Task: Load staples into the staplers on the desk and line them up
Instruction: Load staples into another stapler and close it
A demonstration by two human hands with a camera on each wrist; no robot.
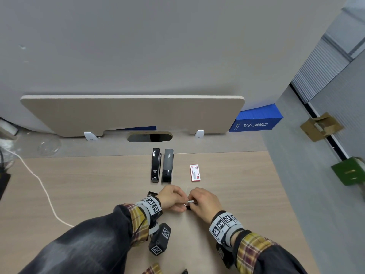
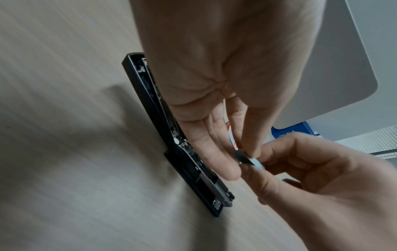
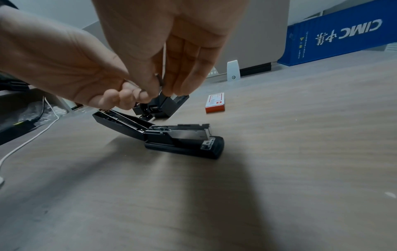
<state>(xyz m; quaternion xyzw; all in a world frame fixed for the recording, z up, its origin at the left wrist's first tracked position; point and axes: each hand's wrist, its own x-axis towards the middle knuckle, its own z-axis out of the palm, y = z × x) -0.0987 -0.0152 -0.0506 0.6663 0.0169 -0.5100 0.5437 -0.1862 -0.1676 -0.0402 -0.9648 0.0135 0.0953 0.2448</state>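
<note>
Three staplers are being counted: two closed staplers [image 1: 162,165] behind the opened stapler [image 3: 171,135], whose tray is shown only by wrist views. One staple strip [image 2: 247,158] is being pinched above it by left hand [image 1: 171,197] and right hand [image 1: 205,202], near one staple box [image 1: 195,172] on the counter [image 1: 98,184].

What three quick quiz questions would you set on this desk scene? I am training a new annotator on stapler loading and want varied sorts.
1. True or false: the opened stapler lies flat on the desk below the hands.
2. What do the left hand and right hand pinch between them? A) the staple box B) a strip of staples C) the white cable
3. How many closed staplers stand side by side beyond the hands?

Key
1. True.
2. B: the strip of staples; the staple box lies untouched farther off.
3. Two: a black stapler and a grey-topped stapler.
</note>
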